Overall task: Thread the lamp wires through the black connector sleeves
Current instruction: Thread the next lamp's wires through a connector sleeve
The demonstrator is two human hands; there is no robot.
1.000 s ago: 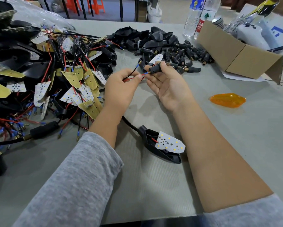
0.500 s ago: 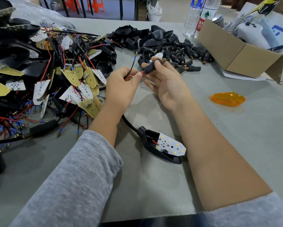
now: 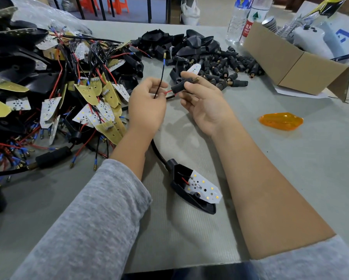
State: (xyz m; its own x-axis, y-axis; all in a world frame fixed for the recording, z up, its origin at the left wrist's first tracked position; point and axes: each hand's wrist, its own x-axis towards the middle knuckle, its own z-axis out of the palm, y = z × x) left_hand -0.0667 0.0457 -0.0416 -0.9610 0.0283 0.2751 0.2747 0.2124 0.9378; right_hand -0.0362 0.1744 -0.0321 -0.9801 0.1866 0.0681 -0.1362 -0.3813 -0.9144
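My right hand (image 3: 205, 104) pinches a black connector sleeve (image 3: 179, 87) with a brass tip pointing up and right. A red wire (image 3: 168, 91) enters the sleeve's left end. My left hand (image 3: 146, 104) pinches the lamp's wires just left of the sleeve; the black wire (image 3: 161, 77) sticks up from my fingers, ending in a blue and brass terminal. The wires run down under my left wrist through a black cable to the lamp (image 3: 193, 188), a black housing with a white LED board, lying on the table between my forearms.
A tangled heap of lamp boards and wires (image 3: 54, 93) fills the left. Loose black sleeves and housings (image 3: 216, 61) lie behind my hands. An open cardboard box (image 3: 290, 63) and two bottles (image 3: 244, 19) stand at the back right. An orange lens (image 3: 280, 121) lies right.
The sleeve has slid further onto the red wire. The black wire's free end has swung upward from my left fingers. Both hands stayed at about the same spot.
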